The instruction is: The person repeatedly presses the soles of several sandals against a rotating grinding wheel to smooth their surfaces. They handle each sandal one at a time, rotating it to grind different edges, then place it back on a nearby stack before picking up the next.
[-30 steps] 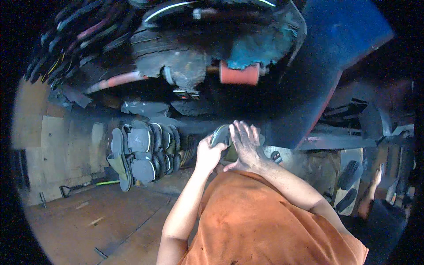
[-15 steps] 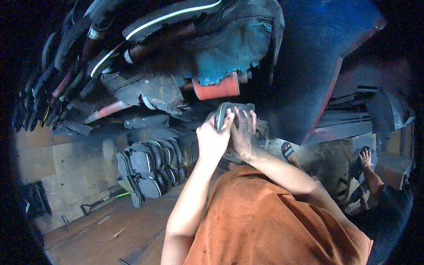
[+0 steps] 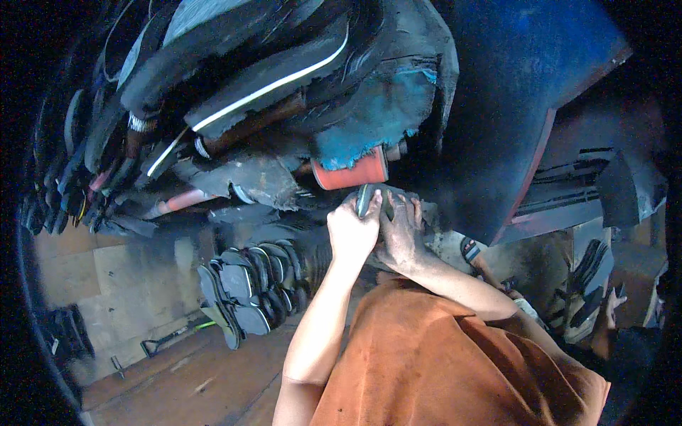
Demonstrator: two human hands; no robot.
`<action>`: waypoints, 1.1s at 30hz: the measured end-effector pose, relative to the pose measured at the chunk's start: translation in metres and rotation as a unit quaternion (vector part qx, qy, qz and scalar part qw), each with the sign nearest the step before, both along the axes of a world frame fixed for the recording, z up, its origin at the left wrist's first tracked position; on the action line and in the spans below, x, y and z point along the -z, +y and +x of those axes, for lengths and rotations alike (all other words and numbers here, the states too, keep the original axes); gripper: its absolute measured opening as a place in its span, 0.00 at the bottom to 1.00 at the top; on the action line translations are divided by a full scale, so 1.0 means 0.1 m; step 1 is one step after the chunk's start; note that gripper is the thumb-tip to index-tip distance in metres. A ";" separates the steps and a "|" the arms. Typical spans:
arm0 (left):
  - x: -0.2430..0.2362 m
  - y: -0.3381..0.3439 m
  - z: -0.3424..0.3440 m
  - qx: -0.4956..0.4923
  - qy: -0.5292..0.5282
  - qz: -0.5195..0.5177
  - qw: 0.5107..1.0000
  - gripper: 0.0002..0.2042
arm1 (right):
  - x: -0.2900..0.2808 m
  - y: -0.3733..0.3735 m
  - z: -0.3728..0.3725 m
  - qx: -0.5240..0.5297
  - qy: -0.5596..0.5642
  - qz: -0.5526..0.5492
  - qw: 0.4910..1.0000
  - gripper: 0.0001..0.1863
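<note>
Just below a red drum [image 3: 347, 175], both my hands grip a dark sandal sole [image 3: 364, 199], tilted up on edge so that its narrow side with a lighter stripe shows. The fingers of my left hand [image 3: 353, 226] are closed round its left side, thumb along the top. On the other side, my right hand [image 3: 402, 238], smudged black, curls over the sole and hides much of it. The sole's upper end is very near the drum; whether they touch I cannot tell. A ragged teal cloth [image 3: 369, 117] hangs over the drum.
Rows of dark sandals [image 3: 249, 284] stand on the floor at left, beside a thin tool with a green end [image 3: 202, 325]. Dark straps and soles [image 3: 263, 82] cover the machine top. A blue panel [image 3: 518, 92] rises at right. Another person's hand [image 3: 615, 305] is at far right.
The machine, sandals and hands now appear lower in the picture. The sole shows more narrowly between my hands. The other person's hand has come off the dark pieces at far right.
</note>
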State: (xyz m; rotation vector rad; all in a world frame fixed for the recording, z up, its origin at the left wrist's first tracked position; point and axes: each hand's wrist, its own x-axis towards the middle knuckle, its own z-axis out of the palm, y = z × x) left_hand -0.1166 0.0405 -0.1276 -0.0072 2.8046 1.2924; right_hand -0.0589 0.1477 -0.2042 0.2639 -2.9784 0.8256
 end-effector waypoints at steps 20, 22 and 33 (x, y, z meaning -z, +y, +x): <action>0.03 0.05 0.03 -0.017 -0.011 -0.010 1.000 0.14 | -0.02 0.14 -0.06 -0.013 0.071 0.004 0.997 0.43; 0.00 0.04 0.10 -0.020 0.017 0.004 1.000 0.13 | -0.03 0.16 -0.05 -0.021 0.086 0.010 0.996 0.41; -0.13 -0.19 0.52 -0.010 0.168 0.048 0.985 0.15 | 0.10 0.15 -0.06 -0.090 0.268 -0.031 0.959 0.50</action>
